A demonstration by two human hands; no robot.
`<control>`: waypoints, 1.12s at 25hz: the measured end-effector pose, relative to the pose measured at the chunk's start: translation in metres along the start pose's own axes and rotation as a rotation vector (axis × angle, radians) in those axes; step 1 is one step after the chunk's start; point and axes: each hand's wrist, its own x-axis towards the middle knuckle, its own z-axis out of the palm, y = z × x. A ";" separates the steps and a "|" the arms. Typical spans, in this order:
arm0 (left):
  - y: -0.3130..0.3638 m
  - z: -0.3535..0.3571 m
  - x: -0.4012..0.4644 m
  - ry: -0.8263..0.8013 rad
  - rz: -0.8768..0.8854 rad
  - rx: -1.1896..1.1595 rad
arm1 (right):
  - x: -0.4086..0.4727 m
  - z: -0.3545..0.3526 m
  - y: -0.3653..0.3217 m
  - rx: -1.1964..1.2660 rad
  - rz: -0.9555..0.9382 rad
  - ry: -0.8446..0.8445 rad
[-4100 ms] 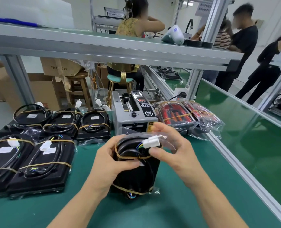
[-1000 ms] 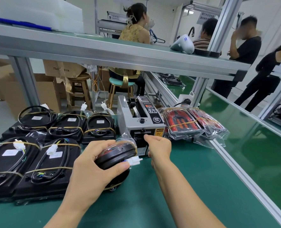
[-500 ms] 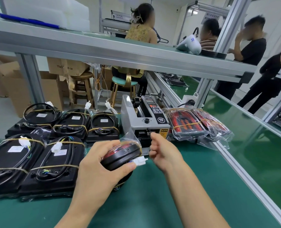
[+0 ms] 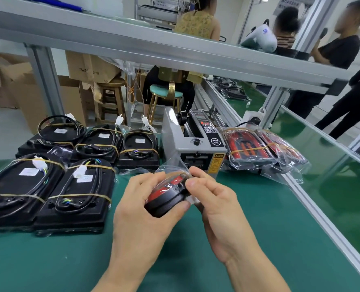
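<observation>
A black lamp unit with a red lens (image 4: 166, 196), wrapped in a clear plastic bag, is held edge-on above the green bench mat (image 4: 259, 224). My left hand (image 4: 141, 216) grips it from the left and below, thumb under its rim. My right hand (image 4: 215, 207) pinches the bag's top edge against the lamp, and a bit of white, tape or the connector, shows at its fingers. Just behind stands a grey tape dispenser (image 4: 193, 144).
Several bagged black lamp units with coiled cables and rubber bands (image 4: 73, 192) lie at the left. Bagged red-lens units (image 4: 259, 150) lie right of the dispenser. A metal shelf rail (image 4: 174, 51) crosses overhead. People stand and sit beyond the bench.
My right hand reached to the tape dispenser's outlet, then came back to the lamp and now pinches the bag's top. My left hand has kept holding the lamp, which it turned edge-on earlier.
</observation>
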 end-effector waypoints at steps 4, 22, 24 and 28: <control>0.002 0.000 -0.001 0.016 0.012 0.016 | -0.004 0.004 -0.003 -0.034 -0.018 -0.009; 0.005 0.003 -0.002 0.014 -0.011 -0.008 | -0.004 0.006 -0.004 -0.294 -0.179 0.104; 0.006 0.003 -0.002 0.013 -0.013 -0.012 | -0.003 0.006 -0.004 -0.323 -0.197 0.114; 0.005 0.004 -0.002 0.034 -0.008 -0.014 | -0.003 0.006 -0.003 -0.357 -0.216 0.125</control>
